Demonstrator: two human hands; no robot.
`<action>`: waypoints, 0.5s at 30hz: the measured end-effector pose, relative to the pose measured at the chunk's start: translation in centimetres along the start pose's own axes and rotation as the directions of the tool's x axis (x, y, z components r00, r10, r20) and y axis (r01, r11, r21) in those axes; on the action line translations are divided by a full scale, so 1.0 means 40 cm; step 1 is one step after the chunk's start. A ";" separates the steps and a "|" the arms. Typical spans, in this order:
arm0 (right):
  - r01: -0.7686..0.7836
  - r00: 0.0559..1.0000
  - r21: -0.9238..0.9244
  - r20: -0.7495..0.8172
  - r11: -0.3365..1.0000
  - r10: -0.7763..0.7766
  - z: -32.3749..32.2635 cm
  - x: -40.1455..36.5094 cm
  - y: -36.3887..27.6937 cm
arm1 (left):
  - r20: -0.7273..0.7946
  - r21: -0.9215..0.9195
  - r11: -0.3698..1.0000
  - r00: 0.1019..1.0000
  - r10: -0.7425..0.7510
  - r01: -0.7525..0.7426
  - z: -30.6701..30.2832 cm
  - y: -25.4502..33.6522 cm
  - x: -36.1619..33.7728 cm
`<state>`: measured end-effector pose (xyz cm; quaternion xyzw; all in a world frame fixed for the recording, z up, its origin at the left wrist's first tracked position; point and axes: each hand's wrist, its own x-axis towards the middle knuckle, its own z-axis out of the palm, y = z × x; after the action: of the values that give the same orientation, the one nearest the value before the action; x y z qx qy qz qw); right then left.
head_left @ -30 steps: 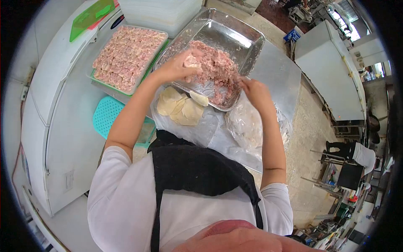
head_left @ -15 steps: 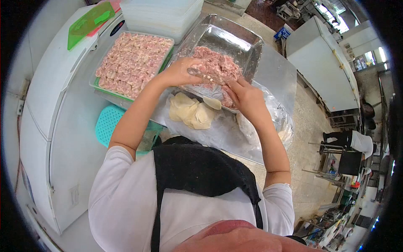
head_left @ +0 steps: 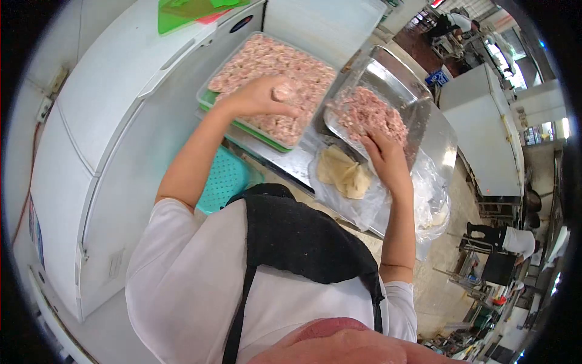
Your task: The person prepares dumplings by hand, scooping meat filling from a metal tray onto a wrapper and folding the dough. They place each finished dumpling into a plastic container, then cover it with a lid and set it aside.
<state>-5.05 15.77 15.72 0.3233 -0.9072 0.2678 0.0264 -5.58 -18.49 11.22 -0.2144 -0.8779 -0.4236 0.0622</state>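
Observation:
My left hand (head_left: 262,97) is curled around a small meat-filled dumpling (head_left: 282,92), its pink top showing. The hand is over a tray of tightly packed dumplings (head_left: 248,60), a clear tray with a green one under it. My right hand (head_left: 390,159) is at the near side of the minced meat (head_left: 370,112), in a steel pan (head_left: 403,67). Its fingertips point down and inward against the meat, and what they hold, if anything, is hidden. Near that hand, a pile of pale round dough wrappers (head_left: 342,173) lies on plastic film.
White freezers (head_left: 127,67) stand at the left, with a green board (head_left: 182,15) on top. A turquoise basket (head_left: 223,182) sits below the metal table edge. Crumpled clear plastic (head_left: 430,194) lies at the right. Another person (head_left: 518,241) is in the background.
My left hand has moved away from the right hand and the pan to above the packed tray, carrying the dumpling. My right hand remains at the pan. The view has shifted.

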 end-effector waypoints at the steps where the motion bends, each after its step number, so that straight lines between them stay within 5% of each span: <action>1: -0.029 0.999 0.054 -0.035 0.998 0.031 0.010 -0.006 0.014 | -0.034 -0.099 0.987 0.991 -0.133 0.129 -0.043 -0.032 -0.040; 2: -0.057 0.996 0.107 -0.069 0.993 0.064 0.020 -0.013 0.017 | -0.055 -0.201 0.948 0.963 -0.263 0.247 -0.086 -0.067 -0.079; 4: -0.081 0.987 0.163 -0.122 0.983 0.102 0.027 -0.033 -0.008 | -0.182 0.097 0.977 0.969 -0.168 0.188 -0.159 -0.177 -0.155; 5: -0.182 0.975 0.177 -0.097 0.967 0.201 0.029 -0.043 0.005 | -0.185 0.098 0.977 0.968 -0.171 0.191 -0.183 -0.207 -0.186; 7: -0.290 0.947 0.205 -0.082 0.935 0.311 0.037 -0.062 0.028 | -0.253 0.428 0.853 0.945 -0.206 0.300 -0.221 -0.236 -0.223; 8: -0.288 0.947 0.205 -0.083 0.935 0.310 0.044 -0.069 0.038 | -0.255 0.429 0.852 0.945 -0.205 0.300 -0.229 -0.238 -0.227; 10: -0.356 0.915 0.279 -0.088 0.892 0.393 0.053 -0.074 0.050 | -0.181 0.418 0.763 0.868 -0.462 0.493 -0.240 -0.202 -0.218; 15: -0.370 0.916 0.249 -0.064 0.895 0.397 0.042 -0.060 0.024 | -0.151 0.578 0.634 0.831 -0.536 0.513 -0.214 -0.172 -0.179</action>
<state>-3.52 16.92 13.29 0.1230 -0.9127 0.3894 -0.0134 -2.70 -31.20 9.64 0.0731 -0.9898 -0.1213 -0.0147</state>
